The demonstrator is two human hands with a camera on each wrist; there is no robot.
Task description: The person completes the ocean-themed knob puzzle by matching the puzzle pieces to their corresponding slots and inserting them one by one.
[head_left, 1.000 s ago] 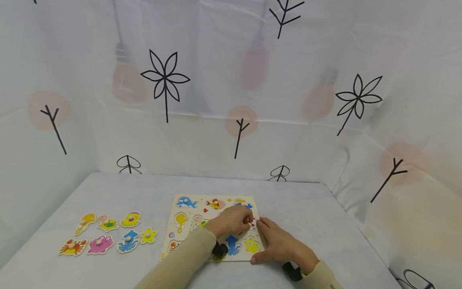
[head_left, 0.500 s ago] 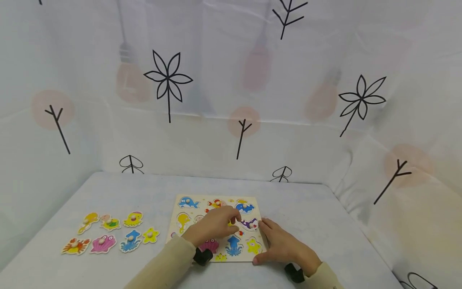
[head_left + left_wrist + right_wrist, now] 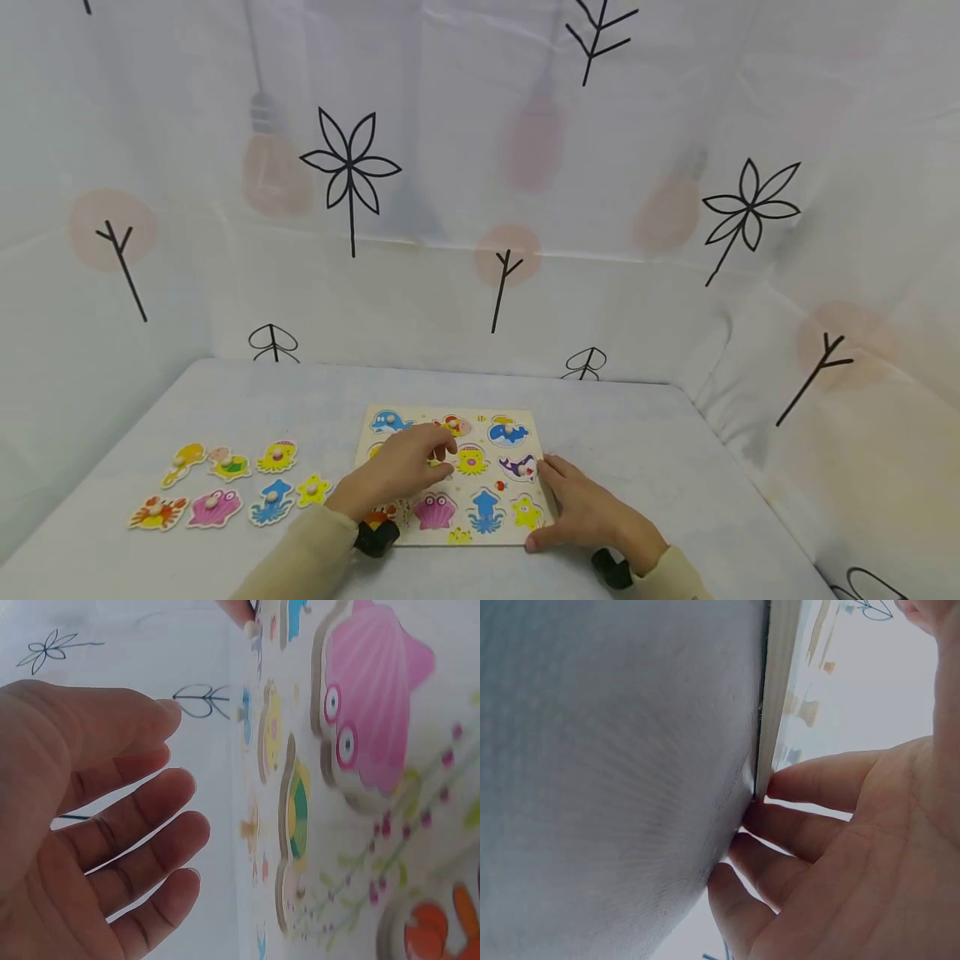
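My left hand (image 3: 401,462) hovers over the left part of a wooden peg puzzle board (image 3: 420,537), its fingers loosely bent and nothing between them. In the left wrist view the fingers (image 3: 161,825) are spread apart from the thumb, beside the board's pink shell recess (image 3: 375,697). My right hand (image 3: 588,504) rests along the board's right edge; the right wrist view has its fingertips touching that edge and the tabletop. Knobbed pieces sit in the board: a blue whale (image 3: 392,421), a red fish (image 3: 459,427), a dark blue whale (image 3: 510,433) and a purple dolphin (image 3: 519,468).
Left of the board lie several loose knobbed pieces: seahorse (image 3: 183,462), turtle (image 3: 231,465), octopus (image 3: 277,456), crab (image 3: 157,512), pink shell (image 3: 214,508), blue squid (image 3: 272,502) and yellow star (image 3: 312,490). White printed cloth (image 3: 420,300) surrounds the table.
My left hand has let go of the purple dolphin at the board's right side and moved left across the board. The right hand stays at the right edge.
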